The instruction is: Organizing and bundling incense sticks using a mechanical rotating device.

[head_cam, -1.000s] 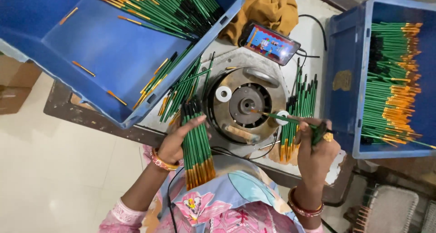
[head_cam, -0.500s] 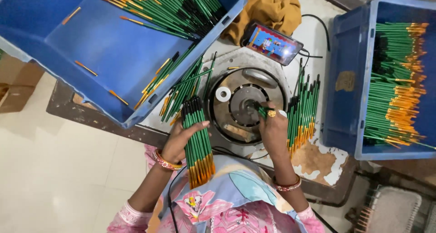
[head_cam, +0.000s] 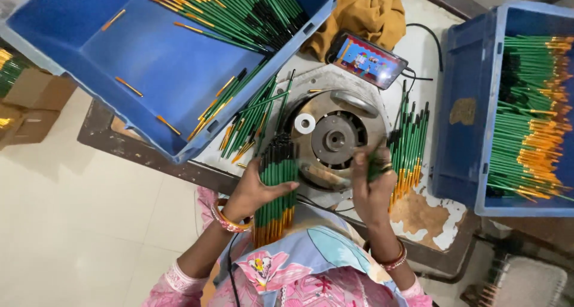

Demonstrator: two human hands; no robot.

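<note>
Left hand clasps a green pencil bundle; right hand grips one pencil at the round machine, frame centre; steady feeding seems wise.

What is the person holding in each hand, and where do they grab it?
The left hand grips a bundle of green pencils around its middle. The right hand holds something green, blurred; where, I cannot tell.

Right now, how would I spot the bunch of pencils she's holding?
Find the round metal machine in the middle of the table. Just left of it, the left hand clasps a thick bundle of green pencils. Unlike the loose pencils nearby, these stay packed together.
</note>
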